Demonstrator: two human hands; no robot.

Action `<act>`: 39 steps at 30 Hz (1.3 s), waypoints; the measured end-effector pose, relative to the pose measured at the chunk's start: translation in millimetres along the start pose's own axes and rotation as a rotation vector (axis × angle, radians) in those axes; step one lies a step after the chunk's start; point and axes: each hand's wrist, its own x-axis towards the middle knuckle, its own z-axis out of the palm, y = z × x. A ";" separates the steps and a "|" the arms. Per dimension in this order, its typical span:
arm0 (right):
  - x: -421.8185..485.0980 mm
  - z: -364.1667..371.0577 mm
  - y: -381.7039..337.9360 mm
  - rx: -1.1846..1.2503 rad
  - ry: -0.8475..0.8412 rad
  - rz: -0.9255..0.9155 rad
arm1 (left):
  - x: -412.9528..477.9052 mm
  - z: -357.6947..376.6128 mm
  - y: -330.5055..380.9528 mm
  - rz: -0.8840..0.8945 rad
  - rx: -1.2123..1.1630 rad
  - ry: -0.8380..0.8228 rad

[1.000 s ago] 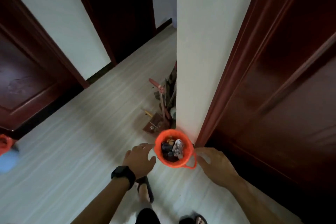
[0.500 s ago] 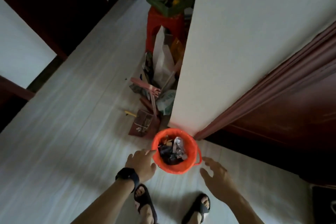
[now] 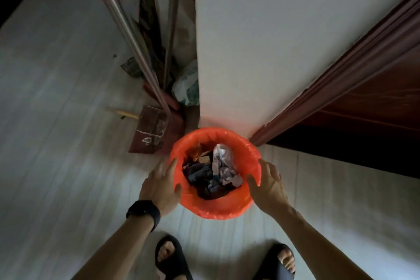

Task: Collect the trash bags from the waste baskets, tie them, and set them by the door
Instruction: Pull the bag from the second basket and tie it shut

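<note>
Both hands now flank the orange trash bag [image 3: 217,208], open left hand [image 3: 160,185] at nine o'clock, open right hand [image 3: 268,185] at three, having closed in

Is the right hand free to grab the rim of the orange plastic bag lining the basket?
Probably yes: the right hand is open at the orange plastic bag rim's right side, thumb at the edge, nothing between them.
</note>
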 end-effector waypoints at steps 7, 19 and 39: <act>117.1 44.1 9.0 0.014 0.201 -0.170 | 90.9 69.2 -12.3 0.220 -0.028 0.370; 146.5 60.1 3.8 0.092 0.495 -0.600 | 96.2 94.7 -9.9 0.065 -0.200 0.545; 17.9 46.5 24.4 -0.718 -0.036 -0.577 | 59.7 97.5 -24.7 -0.061 -0.372 0.221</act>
